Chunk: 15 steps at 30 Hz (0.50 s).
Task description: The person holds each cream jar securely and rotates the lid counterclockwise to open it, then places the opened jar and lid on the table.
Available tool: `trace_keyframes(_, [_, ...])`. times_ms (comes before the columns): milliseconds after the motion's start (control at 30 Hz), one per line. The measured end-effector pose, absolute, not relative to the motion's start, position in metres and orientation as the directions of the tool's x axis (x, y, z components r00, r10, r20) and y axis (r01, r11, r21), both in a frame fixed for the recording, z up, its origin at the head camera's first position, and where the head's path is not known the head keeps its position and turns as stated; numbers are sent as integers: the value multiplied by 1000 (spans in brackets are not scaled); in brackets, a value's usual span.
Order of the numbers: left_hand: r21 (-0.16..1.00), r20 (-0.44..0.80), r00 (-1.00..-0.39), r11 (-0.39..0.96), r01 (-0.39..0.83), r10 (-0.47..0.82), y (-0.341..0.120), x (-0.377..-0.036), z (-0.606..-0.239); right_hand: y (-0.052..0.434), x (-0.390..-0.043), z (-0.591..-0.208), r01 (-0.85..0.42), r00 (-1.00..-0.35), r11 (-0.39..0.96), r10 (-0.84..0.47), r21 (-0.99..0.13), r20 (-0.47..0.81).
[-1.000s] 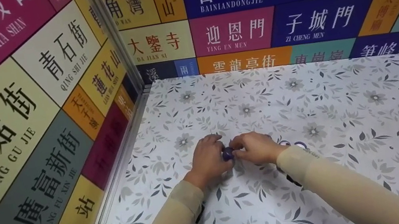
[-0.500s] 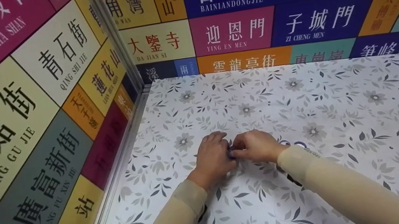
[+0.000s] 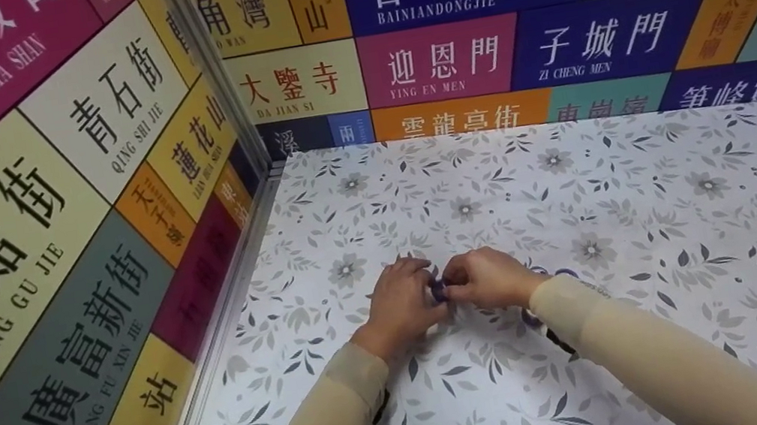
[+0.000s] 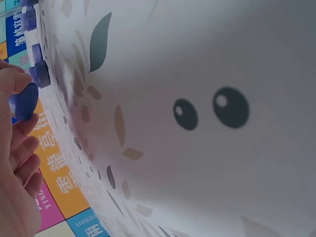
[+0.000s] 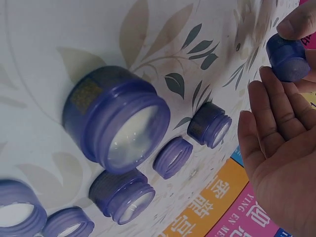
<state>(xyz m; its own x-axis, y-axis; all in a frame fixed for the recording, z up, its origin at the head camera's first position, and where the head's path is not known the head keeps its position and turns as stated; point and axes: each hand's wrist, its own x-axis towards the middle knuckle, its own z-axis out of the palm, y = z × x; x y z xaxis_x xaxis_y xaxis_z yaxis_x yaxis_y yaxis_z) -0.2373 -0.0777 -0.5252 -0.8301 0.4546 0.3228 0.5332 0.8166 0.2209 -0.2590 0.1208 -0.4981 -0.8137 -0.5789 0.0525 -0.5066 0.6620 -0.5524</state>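
In the head view a small purple-blue jar (image 3: pixel 438 291) is between my two hands, mostly covered by fingers. My left hand (image 3: pixel 397 304) grips it from the left; in the left wrist view thumb and forefinger are on the jar (image 4: pixel 24 101), the other fingers loosely bent below. From the right, my right hand (image 3: pixel 484 279) pinches the jar with thumb and forefinger. The right wrist view shows the jar (image 5: pixel 287 57) close to the fingertips, with the right palm turned toward the camera.
Open purple jars (image 5: pixel 116 118) with whitish insides stand on the leaf-patterned table (image 3: pixel 597 345), alongside ring-like purple lids (image 5: pixel 173 158), partly behind my right wrist in the head view. Panels with colourful street names (image 3: pixel 446 61) and a metal frame (image 3: pixel 245 188) border the table.
The jar shows less than a second ago, as the left hand has closed farther over it. Both hands stay almost in place, with small finger shifts at the jar.
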Motion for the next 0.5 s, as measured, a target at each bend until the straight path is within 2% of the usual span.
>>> trace_keyframes(500, [258, 293, -810, 774, 578, 508, -78, -242, -525, 127, -259, -495, -517, -793, 611, -606, -599, 65])
